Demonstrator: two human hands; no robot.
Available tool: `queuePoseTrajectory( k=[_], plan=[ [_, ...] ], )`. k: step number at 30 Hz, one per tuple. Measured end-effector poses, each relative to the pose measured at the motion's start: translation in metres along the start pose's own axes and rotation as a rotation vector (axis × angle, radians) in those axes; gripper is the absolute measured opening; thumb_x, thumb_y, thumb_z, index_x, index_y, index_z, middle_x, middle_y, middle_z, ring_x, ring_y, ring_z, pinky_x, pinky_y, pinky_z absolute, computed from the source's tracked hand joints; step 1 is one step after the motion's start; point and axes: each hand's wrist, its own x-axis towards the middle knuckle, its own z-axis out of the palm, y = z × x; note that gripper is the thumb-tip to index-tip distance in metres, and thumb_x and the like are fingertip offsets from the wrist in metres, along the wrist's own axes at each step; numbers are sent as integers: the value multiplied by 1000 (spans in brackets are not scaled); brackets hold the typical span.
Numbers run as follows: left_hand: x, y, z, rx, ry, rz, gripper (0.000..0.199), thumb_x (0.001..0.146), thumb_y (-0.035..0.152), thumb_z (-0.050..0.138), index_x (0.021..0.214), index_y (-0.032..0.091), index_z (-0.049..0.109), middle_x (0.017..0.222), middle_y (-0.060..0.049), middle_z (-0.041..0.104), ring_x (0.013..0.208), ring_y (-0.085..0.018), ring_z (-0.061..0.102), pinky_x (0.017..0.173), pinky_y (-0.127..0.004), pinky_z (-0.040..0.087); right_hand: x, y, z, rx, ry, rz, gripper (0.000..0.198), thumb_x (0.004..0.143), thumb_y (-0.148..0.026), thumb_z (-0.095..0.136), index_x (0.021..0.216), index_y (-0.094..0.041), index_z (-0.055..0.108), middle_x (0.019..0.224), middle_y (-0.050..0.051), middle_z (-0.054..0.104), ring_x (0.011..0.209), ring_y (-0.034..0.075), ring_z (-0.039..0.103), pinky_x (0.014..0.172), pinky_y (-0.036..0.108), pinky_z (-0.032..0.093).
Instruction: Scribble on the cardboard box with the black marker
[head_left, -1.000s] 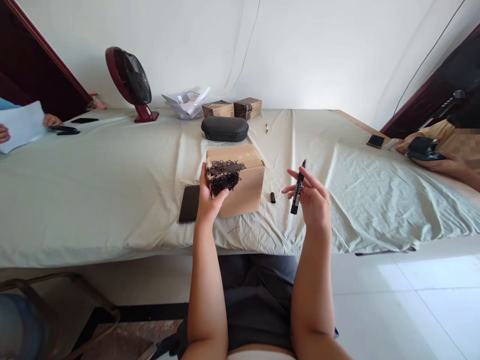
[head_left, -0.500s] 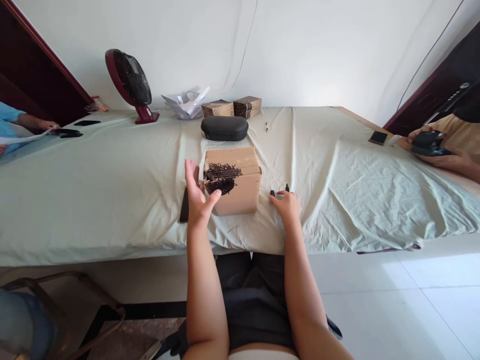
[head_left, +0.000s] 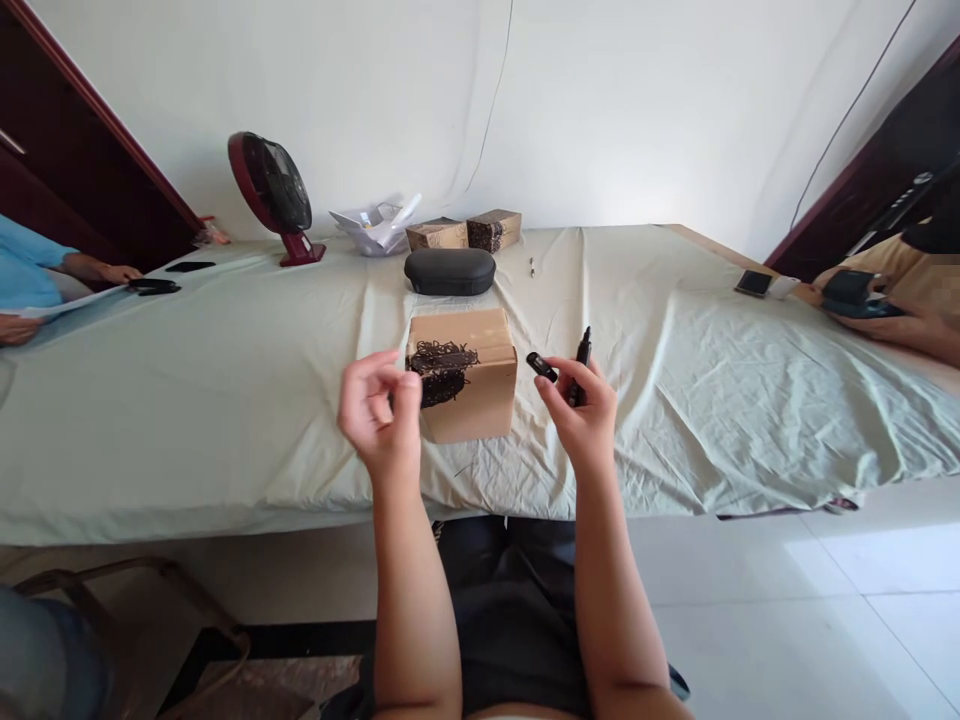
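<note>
A cardboard box (head_left: 480,395) with black scribbles over its left side stands on the cloth in front of me. My left hand (head_left: 381,415) hovers at the box's left side, fingers loosely curled and thumb apart, with no object visible in its grip. To the right of the box, my right hand (head_left: 583,400) is raised and closed on two things. One is an uncapped black marker (head_left: 583,350), tip pointing up and away; the other is its black cap (head_left: 541,366), pinched between thumb and index finger.
Behind the box lie a black zip case (head_left: 450,272), two small scribbled boxes (head_left: 495,230), a plastic basket (head_left: 375,235) and a red fan (head_left: 274,190). A small metallic piece (head_left: 532,267) lies right of the case. Other people's hands show at both ends of the table (head_left: 225,400).
My right hand has lifted off the cloth with the marker and cap. My left hand has gone from spread to loosely curled, and now covers where the dark flat object lay.
</note>
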Motion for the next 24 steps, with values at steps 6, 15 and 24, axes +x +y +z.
queuePoseTrajectory(
  k=[6, 15, 24],
  plan=[
    [-4, 27, 5, 61, -577, -102, 19, 102, 38, 74, 115, 25, 76, 89, -2, 71, 78, -16, 64, 72, -28, 50, -12, -54, 13, 90, -203, -191, 18, 97, -27, 77, 114, -28, 79, 94, 1, 56, 60, 9, 43, 54, 26, 44],
    [-5, 13, 3, -52, -245, -183, 28, 104, 47, 71, 110, 21, 74, 89, -3, 73, 75, -16, 71, 72, -26, 59, -7, -49, 1, 160, -532, -83, 21, 106, -33, 67, 92, -20, 77, 88, 2, 54, 64, 10, 48, 57, 27, 40],
    [-3, 13, 5, -63, -289, -221, 23, 106, 44, 68, 109, 22, 74, 101, -4, 71, 80, -14, 68, 75, -23, 57, -10, -49, 8, 197, -667, -95, 21, 103, -29, 71, 87, -19, 78, 82, 0, 54, 62, 8, 43, 57, 26, 35]
  ],
)
